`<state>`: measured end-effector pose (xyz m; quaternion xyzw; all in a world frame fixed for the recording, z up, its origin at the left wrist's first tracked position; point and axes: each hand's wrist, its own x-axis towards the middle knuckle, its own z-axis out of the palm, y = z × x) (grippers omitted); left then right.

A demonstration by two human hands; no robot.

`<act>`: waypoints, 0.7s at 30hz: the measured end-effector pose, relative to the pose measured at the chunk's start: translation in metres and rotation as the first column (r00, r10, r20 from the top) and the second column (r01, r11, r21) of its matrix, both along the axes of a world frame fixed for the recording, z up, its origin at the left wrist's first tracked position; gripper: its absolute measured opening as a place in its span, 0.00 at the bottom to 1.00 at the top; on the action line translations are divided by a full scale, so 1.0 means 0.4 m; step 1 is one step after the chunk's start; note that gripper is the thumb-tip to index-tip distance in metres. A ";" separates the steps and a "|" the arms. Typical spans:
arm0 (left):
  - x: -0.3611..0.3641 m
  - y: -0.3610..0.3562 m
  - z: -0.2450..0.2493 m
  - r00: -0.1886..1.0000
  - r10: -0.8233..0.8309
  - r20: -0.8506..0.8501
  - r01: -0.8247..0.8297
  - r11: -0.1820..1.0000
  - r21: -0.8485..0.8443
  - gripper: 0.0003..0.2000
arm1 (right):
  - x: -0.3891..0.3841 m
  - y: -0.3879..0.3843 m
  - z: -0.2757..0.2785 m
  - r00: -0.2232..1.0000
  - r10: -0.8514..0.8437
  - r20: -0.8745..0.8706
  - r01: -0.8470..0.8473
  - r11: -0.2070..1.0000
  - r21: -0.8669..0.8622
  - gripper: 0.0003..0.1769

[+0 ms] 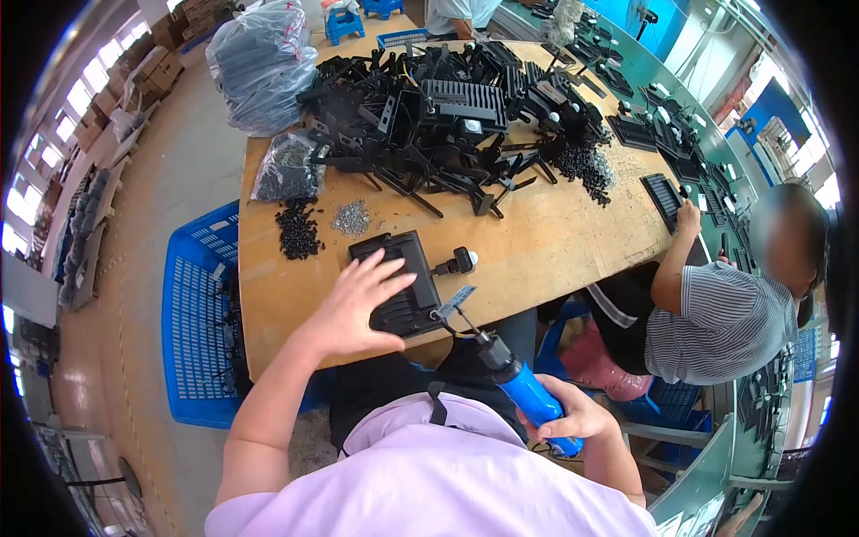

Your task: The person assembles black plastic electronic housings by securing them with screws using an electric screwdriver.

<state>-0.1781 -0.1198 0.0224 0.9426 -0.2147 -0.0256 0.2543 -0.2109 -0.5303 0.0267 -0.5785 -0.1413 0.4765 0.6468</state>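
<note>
My left hand [358,304] has its fingers spread over a black ribbed lamp housing [407,286] near the table's front edge. A small black sensor with a white dome [463,260] sticks out from the housing's right side. My right hand [573,410] is wrapped round a blue electric screwdriver [532,394], whose black tip points up and left toward the housing's lower right corner. A tag [456,302] on a wire lies by that corner. Behind the housing are a pile of black screws [299,230] and a pile of silver screws [351,217].
A large heap of black lamps and brackets [465,103] covers the back of the table [555,255]. Bagged parts [259,72] stand at the back left. A blue crate [192,331] is left of the table. A co-worker [729,313] sits at the right beside a green bench.
</note>
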 end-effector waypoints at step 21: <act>-0.010 -0.248 -0.228 0.891 0.366 0.268 -0.386 0.922 0.021 0.35 | -0.080 -0.075 -0.138 0.987 -0.150 -0.064 0.142 0.984 -0.110 0.48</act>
